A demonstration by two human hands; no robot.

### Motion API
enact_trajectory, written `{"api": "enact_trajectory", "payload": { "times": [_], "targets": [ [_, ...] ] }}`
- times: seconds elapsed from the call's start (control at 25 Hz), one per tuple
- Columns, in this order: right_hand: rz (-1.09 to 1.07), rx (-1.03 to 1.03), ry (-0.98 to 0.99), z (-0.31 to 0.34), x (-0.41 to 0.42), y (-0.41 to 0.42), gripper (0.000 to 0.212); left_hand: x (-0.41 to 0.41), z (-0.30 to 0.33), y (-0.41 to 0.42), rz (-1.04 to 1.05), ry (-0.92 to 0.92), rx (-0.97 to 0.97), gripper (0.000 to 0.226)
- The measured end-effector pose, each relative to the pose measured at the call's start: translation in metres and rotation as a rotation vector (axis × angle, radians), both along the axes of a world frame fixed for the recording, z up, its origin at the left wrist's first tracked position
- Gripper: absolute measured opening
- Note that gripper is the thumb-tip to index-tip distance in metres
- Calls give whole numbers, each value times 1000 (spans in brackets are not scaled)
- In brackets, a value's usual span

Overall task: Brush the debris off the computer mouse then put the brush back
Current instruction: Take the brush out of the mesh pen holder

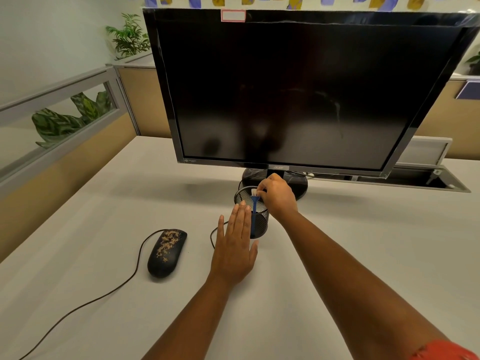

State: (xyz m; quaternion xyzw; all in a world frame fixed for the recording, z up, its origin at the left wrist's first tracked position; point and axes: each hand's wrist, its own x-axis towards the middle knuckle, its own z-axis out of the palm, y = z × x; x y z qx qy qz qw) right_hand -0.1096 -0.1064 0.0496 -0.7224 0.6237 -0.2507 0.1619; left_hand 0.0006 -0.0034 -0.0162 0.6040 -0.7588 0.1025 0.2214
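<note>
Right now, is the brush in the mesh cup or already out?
In. The brush stands in the mesh cup, bristles up, while the right hand pinches its top.

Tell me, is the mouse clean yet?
Not yet. The mouse has brown crumbs all over its top, so no brushing looks done. Right now the right hand pinches the blue brush standing in the mesh cup, while the left hand rests flat against the cup. Brushing and returning the brush remain.
</note>
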Motion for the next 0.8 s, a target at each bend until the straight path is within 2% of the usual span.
{"api": "enact_trajectory", "payload": {
  "times": [0.12,0.24,0.36,0.56,0.8],
  "targets": [
    [27,-9,-49,0,0,3,17,0,-1,0,-7,33,8,75],
    [75,-6,-63,3,0,8,21,-3,6,0,-44,200,60,62],
    [109,-16,-160,16,0,14,18,-7,26,-10,-16,445,-12,49],
    [132,-73,-306,46,3,24,16,-9,73,-42,144,910,23,52],
    [192,-125,-393,66,0,40,18,-12,100,-43,147,1081,-49,30]
  ]
}}
